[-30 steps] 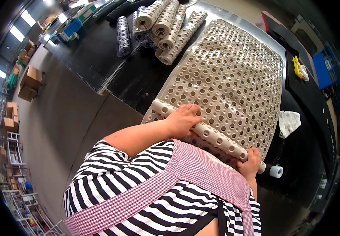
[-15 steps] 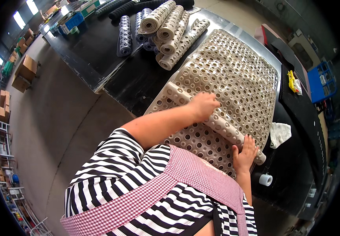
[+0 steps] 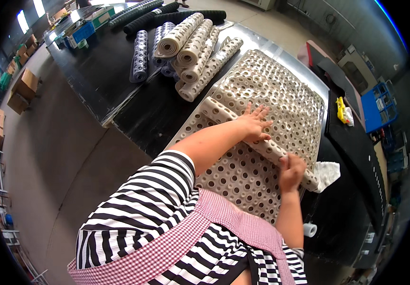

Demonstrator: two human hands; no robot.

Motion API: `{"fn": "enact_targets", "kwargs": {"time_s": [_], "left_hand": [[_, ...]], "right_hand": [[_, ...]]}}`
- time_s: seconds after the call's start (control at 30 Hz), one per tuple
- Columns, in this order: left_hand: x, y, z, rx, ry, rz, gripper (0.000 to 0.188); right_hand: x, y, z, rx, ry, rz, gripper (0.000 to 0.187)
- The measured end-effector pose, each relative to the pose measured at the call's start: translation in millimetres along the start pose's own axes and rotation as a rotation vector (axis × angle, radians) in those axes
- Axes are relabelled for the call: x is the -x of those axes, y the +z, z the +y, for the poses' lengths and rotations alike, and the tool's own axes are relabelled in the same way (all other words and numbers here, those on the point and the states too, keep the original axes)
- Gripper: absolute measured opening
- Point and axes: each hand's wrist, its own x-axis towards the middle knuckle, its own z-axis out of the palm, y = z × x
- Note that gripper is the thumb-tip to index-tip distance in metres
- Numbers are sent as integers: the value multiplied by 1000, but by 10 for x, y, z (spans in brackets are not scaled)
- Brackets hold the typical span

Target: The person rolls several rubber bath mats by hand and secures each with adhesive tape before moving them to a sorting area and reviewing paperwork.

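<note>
A beige mat full of round holes lies over the black table, and its near part is rolled into a tube that slants across it. My left hand rests on this roll near its middle, fingers spread and palm down. Toward the roll's right end, my right hand is closed, its curled fingers on the rolled part. Between my body and the roll there is more of the same perforated sheet, lying flat.
Several rolled beige mats are stacked at the far left beside a bluish roll. A white cloth lies right of the mat, with a small white roll nearer me. A yellow tool sits at the far right.
My left hand has gone from closed to spread flat on the roll. My right hand has gone from flat to closed and shifted up slightly. The whole view has tilted a little.
</note>
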Motion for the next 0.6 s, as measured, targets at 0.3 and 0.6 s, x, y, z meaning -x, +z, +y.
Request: {"fn": "enact_targets", "kwargs": {"time_s": [0.3, 0.6], "left_hand": [[-466, -85, 173, -57, 22, -35, 57], [-146, 112, -44, -190, 156, 296, 76]], "right_hand": [[-347, -108, -44, 245, 15, -50, 86], [-573, 15, 180, 300, -135, 93, 29]]}}
